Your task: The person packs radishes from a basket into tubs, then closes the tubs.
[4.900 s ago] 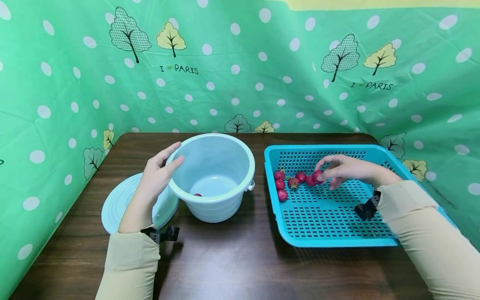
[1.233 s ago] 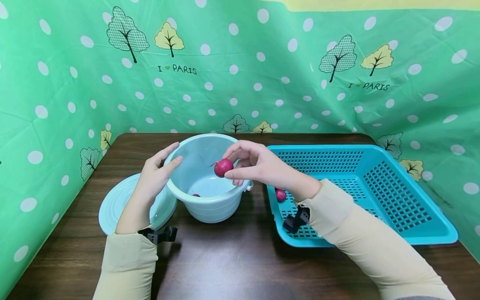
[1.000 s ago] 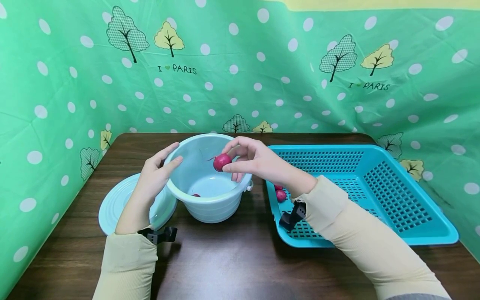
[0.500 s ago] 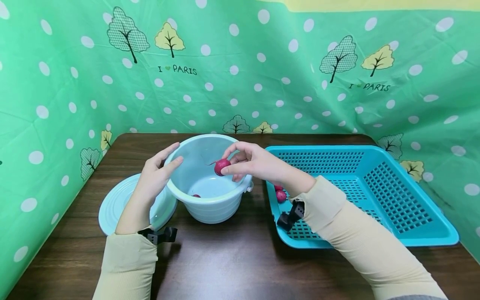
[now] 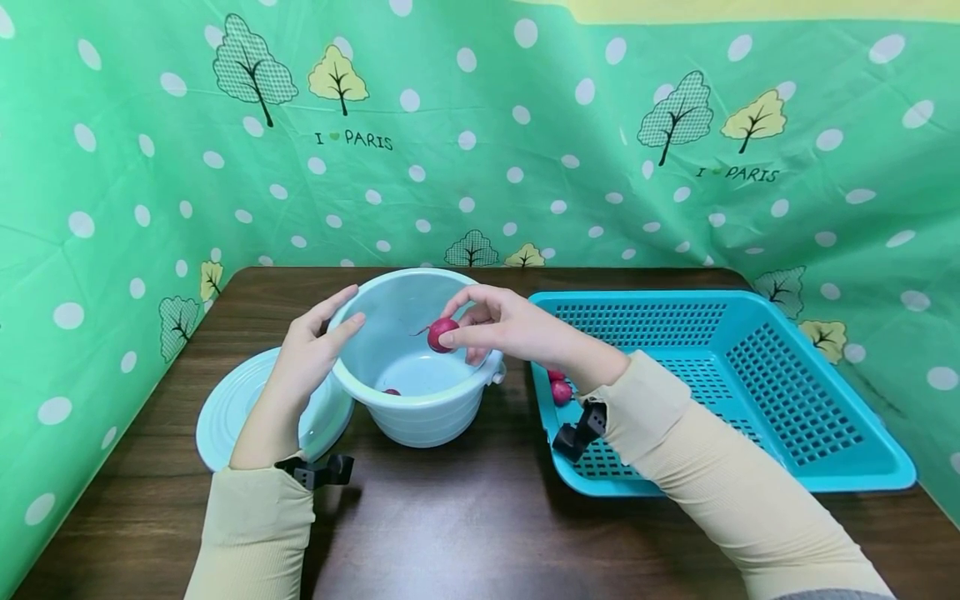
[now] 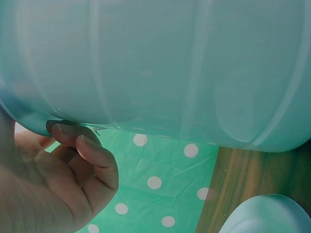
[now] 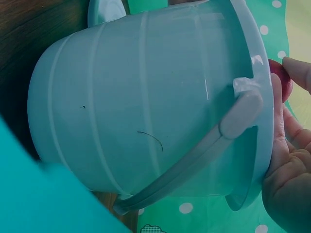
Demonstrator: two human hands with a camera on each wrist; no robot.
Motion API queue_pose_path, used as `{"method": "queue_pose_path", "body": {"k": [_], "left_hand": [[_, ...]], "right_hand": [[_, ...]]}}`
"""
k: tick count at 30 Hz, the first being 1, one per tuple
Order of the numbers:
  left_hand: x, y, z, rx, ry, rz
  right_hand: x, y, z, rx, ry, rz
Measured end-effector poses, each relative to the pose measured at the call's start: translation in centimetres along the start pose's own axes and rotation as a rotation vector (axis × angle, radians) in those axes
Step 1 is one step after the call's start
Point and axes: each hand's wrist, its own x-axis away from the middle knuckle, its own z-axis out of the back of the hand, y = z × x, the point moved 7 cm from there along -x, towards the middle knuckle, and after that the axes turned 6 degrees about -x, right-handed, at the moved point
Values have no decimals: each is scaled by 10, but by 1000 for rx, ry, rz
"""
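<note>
A red radish [image 5: 441, 335], its thin root pointing toward the surface's left edge, is pinched between the thumb and fingers of the right hand [image 5: 504, 323] over the mouth of the pale blue bucket [image 5: 427, 421], left of centre toward the surface's [image 5: 465, 525] far edge. The left hand [image 5: 311, 350] grips the bucket's rim, thumb hooked over it, other fingers curled outside. A lid [image 5: 221, 417] lies near the left edge, a blue basket [image 5: 862, 482] by the right.
</note>
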Motion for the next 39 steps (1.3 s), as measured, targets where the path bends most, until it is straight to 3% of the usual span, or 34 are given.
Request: {"method": "queue_pose_path", "body": {"k": [17, 22, 27, 39], "left_hand": [[0, -1, 0, 4, -12, 4], [0, -1, 0, 9, -9, 5], [0, 0, 0, 7, -5, -2], [1, -1, 0, 1, -7, -1]], "right_hand": [[3, -1, 1, 10, -16, 29], [6, -3, 2, -37, -26, 55], [14, -6, 7, -88, -11, 95], [37, -6, 19, -82, 31, 142]]}}
